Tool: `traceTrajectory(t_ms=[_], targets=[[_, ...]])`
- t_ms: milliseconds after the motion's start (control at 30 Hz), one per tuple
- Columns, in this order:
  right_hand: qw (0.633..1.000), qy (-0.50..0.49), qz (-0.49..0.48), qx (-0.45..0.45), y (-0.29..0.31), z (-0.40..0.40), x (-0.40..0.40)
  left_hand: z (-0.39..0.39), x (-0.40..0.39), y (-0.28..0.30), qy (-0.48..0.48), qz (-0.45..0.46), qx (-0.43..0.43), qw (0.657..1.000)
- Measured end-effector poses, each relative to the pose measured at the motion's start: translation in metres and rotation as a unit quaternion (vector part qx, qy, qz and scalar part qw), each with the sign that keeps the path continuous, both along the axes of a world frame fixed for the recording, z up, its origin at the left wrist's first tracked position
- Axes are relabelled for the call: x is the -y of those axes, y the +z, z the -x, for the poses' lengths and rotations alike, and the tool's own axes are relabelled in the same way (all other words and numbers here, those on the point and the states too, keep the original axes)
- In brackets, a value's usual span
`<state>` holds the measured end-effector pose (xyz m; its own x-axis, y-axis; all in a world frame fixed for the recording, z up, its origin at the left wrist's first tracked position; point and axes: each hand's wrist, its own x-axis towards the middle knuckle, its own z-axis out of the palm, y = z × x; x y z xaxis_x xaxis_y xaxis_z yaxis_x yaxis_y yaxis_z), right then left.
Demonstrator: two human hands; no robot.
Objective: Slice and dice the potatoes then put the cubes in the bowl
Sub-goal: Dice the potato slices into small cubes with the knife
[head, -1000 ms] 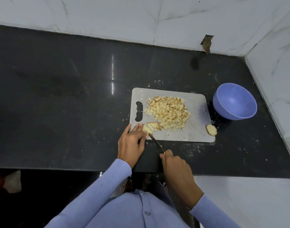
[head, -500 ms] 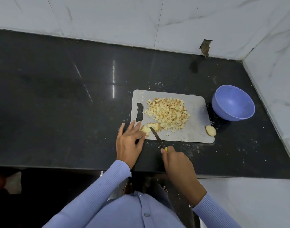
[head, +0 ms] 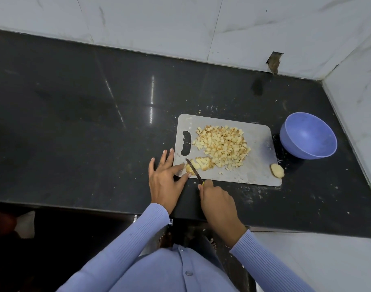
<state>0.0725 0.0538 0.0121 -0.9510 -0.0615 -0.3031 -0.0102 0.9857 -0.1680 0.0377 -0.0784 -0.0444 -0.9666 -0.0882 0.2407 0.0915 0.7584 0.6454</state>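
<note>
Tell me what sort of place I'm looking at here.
Most likely a home kitchen corner. A polished black stone countertop meets white marble-look wall tiles, and on it lie a grey cutting board with diced potato cubes and a blue bowl.

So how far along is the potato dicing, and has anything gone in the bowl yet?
Mostly diced: a big pile of cubes sits on the cutting board. In hand: the right hand cuts with the knife while the left hand steadies the last strips. Left: the potato piece beside the board, and filling the empty bowl.
</note>
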Motion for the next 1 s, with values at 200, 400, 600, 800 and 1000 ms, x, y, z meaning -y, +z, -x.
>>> traceTrajectory(t_ms=[200,400,600,800,1000], targets=[[1.0,0.002,-0.006,0.013,-0.004,0.003,0.003,0.007,0.0,0.003,-0.024,0.036,0.018,0.999],[1.0,-0.009,-0.001,0.025,-0.008,0.004,0.004,0.01,-0.004,0.004,-0.031,0.091,0.007,0.995],[0.999,-0.004,-0.003,0.037,-0.007,-0.002,0.0,0.008,-0.009,0.006,-0.038,0.114,0.008,0.993],[0.998,0.009,-0.019,0.055,-0.004,-0.018,-0.012,0.008,-0.007,0.007,-0.034,0.102,0.006,0.994],[0.997,0.002,-0.007,0.071,0.002,-0.025,-0.027,0.007,-0.004,0.011,-0.039,0.089,0.021,0.995]])
